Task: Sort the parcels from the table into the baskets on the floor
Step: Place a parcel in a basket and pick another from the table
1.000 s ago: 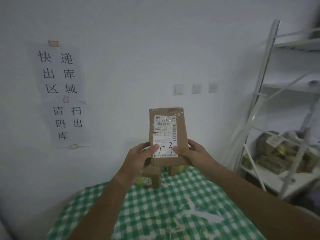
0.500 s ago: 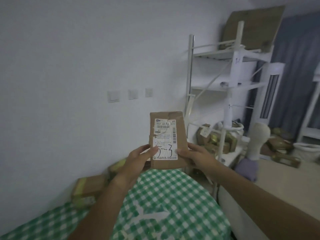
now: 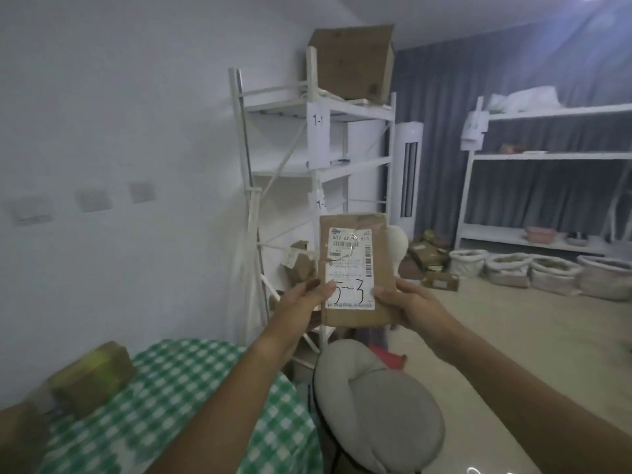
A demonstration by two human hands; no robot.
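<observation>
I hold a flat brown cardboard parcel (image 3: 376, 248) upright in front of me, its white label marked "5-3" facing me. My left hand (image 3: 301, 302) grips its lower left edge and my right hand (image 3: 407, 306) grips its lower right edge. Several white baskets (image 3: 506, 270) stand in a row on the floor at the far right, under a white shelf. The table with the green checked cloth (image 3: 191, 398) lies at the lower left, with a brown parcel (image 3: 92, 374) on it, blurred.
A grey round stool (image 3: 379, 401) stands just right of the table. A white shelf rack (image 3: 318, 159) with a big cardboard box on top rises behind the held parcel. Loose parcels (image 3: 427, 258) lie on the floor by a white standing air conditioner (image 3: 408, 172).
The view has swung to the right, from the wall and table toward the shelves and the floor baskets. Both hands keep the same hold on the parcel.
</observation>
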